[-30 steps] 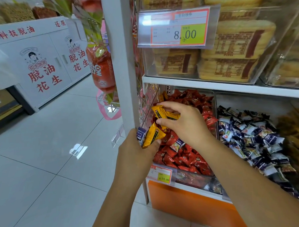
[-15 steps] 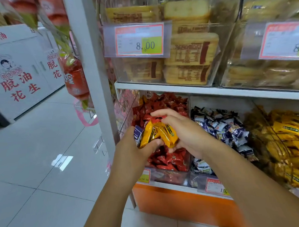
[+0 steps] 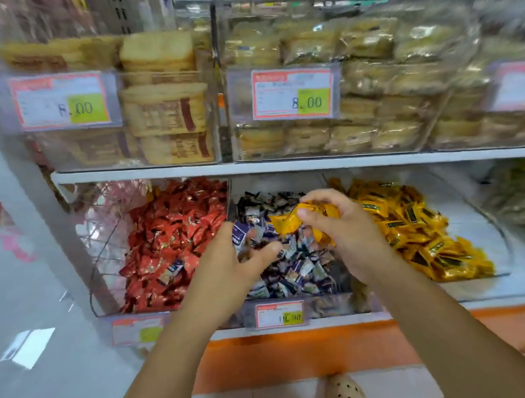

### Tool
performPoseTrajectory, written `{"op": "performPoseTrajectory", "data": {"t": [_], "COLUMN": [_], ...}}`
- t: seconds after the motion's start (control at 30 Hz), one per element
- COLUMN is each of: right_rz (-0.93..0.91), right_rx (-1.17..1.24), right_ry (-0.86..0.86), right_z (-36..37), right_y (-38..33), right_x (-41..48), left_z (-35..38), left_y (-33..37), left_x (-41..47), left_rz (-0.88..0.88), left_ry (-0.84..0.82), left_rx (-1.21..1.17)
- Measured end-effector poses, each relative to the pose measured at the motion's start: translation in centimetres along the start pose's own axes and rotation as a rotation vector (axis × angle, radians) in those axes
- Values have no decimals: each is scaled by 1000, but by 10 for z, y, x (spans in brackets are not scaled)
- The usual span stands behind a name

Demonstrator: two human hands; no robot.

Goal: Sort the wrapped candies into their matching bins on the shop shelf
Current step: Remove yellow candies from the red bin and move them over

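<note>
- Left of the middle bin (image 3: 329,308), the red bin (image 3: 99,266) held red candies.
- Over the middle bin, the left hand (image 3: 228,275) pinched a blue candy (image 3: 240,237) that matched the pile below.
- Over its right side, the right hand (image 3: 350,237) clutched yellow candies (image 3: 295,221).
- Likely next: carry these right of the middle bin, to the yellow bin (image 3: 473,234), and let go.

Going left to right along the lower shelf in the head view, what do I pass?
In order: red candies → blue candies → yellow candies → green packets, blurred, at the far right.
</note>
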State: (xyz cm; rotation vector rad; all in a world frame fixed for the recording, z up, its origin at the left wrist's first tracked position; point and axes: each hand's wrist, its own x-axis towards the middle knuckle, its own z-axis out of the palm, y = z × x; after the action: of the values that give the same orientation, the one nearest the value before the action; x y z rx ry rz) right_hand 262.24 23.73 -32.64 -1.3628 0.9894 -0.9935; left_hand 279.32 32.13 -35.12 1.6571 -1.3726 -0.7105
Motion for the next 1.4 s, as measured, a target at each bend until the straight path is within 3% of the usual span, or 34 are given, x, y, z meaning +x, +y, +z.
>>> {"op": "performPoseTrajectory", "data": {"t": [0.1, 0.23, 0.33, 0.43, 0.53, 0.73, 0.8, 0.9, 1.0, 1.13, 1.27, 1.4], "right_rz": [-178, -307, -157, 69, 232, 277, 161, -235, -392, -345, -306, -390], "right_rx": [-213, -790, -1198, -1356, -1383, -1318, -1316, -1106, -873, -877, -804, -819], "right_ry": [285, 486, 523, 400, 261, 228, 307, 384, 149, -196, -300, -376], "right_z": [-60, -132, -152, -154, -153, -154, -152, -122, -68, -7, 35, 72], "right_y": [7, 40, 74, 89, 87, 75, 59, 25, 4, 19, 23, 20], "right_x": [9, 28, 41, 52, 62, 56, 50, 31, 6, 0, 4, 11], "left_z": [20, 42, 52, 58, 58, 41, 33, 19, 0, -30, -64, -93], "left_y": [3, 1, 0, 0, 2, 2, 3, 1, -5, -19, -38, -60], "left_x": [7, 20, 29, 35, 38, 28, 23, 13, 6, -2, -9, -21], "left_rz": [-2, -33, -38, -40, -31, 3, -3, 11, 50, 40, -41, -91], "left_ry": [-29, -96, -69, -31, -13, -22, -11, 33, 87, 183, 320, 411], "left_rx": [45, 148, 184, 195, 199, 177, 200, 201, 188, 145, 165, 325]}}
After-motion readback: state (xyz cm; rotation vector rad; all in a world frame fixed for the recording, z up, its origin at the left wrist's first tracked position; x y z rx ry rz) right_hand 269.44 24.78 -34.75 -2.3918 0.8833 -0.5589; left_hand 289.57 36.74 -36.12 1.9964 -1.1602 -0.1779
